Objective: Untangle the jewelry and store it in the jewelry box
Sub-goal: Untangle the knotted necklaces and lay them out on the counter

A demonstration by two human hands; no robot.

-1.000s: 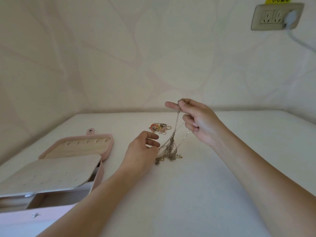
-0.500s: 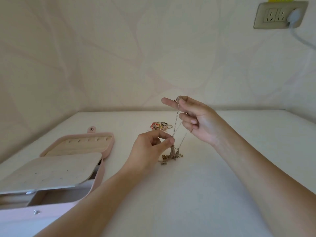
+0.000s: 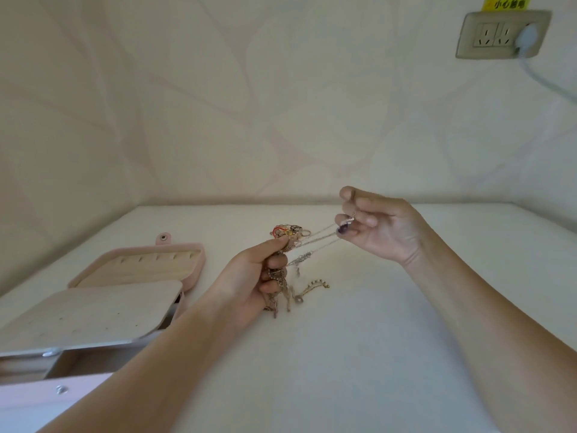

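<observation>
Tangled jewelry point(image 3: 276, 299) hung clenched in the left hand point(image 3: 249, 276) above the white bench point(image 3: 359, 354), its thin chains point(image 3: 321, 241) stretched to the right hand's point(image 3: 382, 229) pinching fingers point(image 3: 342, 220). A pink jewelry box point(image 3: 193, 270) lay open at left. A yellow wall sticker point(image 3: 505, 3) began "小心".

One head-worn wide view looks forward and down across the desk point(image 3: 359, 370) from close above, with the wall point(image 3: 218, 89) filling the upper frame.
</observation>
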